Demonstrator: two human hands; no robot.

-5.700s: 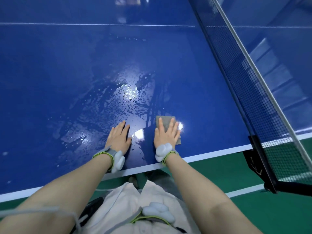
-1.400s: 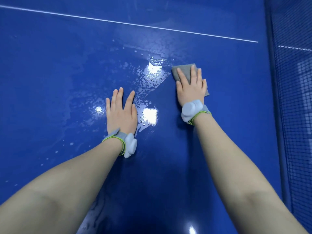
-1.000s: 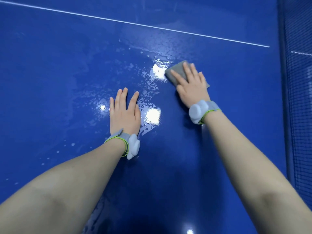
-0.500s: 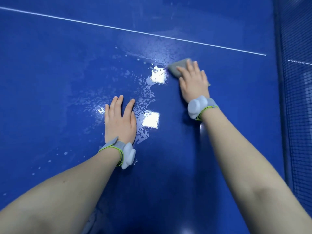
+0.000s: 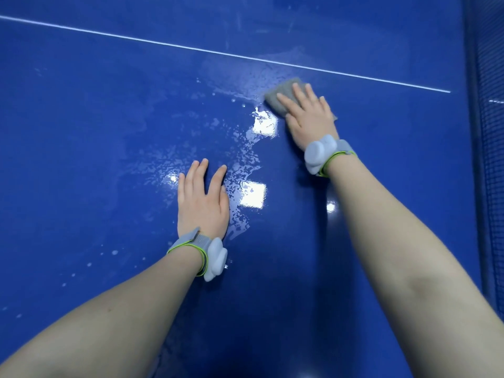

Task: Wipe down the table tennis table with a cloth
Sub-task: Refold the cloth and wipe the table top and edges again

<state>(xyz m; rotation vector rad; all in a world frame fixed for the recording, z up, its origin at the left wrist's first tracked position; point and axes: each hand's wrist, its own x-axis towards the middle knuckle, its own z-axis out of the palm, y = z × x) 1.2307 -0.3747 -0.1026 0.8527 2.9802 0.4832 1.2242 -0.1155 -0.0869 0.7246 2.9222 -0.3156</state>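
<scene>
Your forearms bare with no sleeves, a grey wristband (image 5: 191, 240) edged in lime green on each wrist, a white rounded pod (image 5: 215, 259) clipped to each.

Right hand (image 5: 309, 118) on cloth (image 5: 281, 95) on table (image 5: 81, 132), left hand (image 5: 201, 203) nearer (flat), net (image 5: 491, 132) far right

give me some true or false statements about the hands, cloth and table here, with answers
1. The right hand presses a grey cloth flat on the table. True.
2. The left hand holds a second cloth. False: it lies flat on the bare table, holding nothing.
3. Water lies on the surface between the hands. True.
4. The cloth lies beyond the white line. False: it is on the near side.
5. The net stands at the left edge. False: it is at the right.
</scene>
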